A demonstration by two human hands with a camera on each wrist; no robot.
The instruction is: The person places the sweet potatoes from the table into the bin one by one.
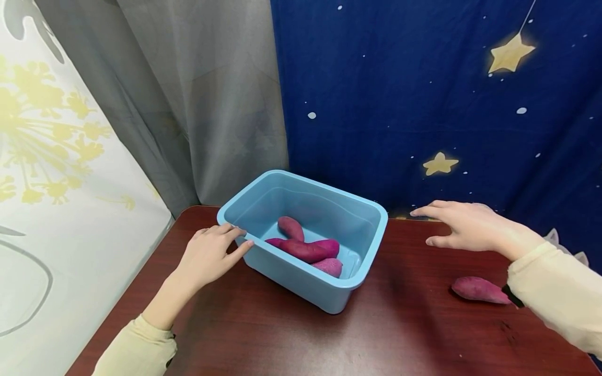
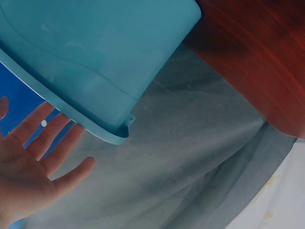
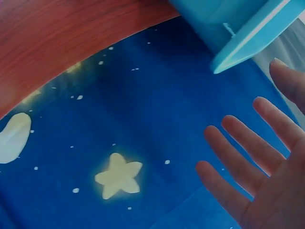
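Observation:
A light blue plastic tub (image 1: 301, 284) stands on the table with several purple sweet potatoes (image 1: 305, 250) lying on its bottom. The left hand (image 1: 209, 253) is at the tub's near-left corner, its fingertips on the rim (image 2: 62, 106). Those fingers look loosely extended in the left wrist view. To the right of the tub, the right hand (image 1: 463, 227) hovers above the table, holding nothing, its fingers spread in the right wrist view. One more sweet potato (image 1: 479, 290) lies on the table below the right forearm, whose sleeve covers its right end.
The dark red wooden table (image 1: 376, 339) carries everything. Behind it hang a grey curtain (image 1: 226, 104) and a blue curtain with stars (image 1: 367, 104). A white patterned cloth (image 1: 70, 209) borders the left side.

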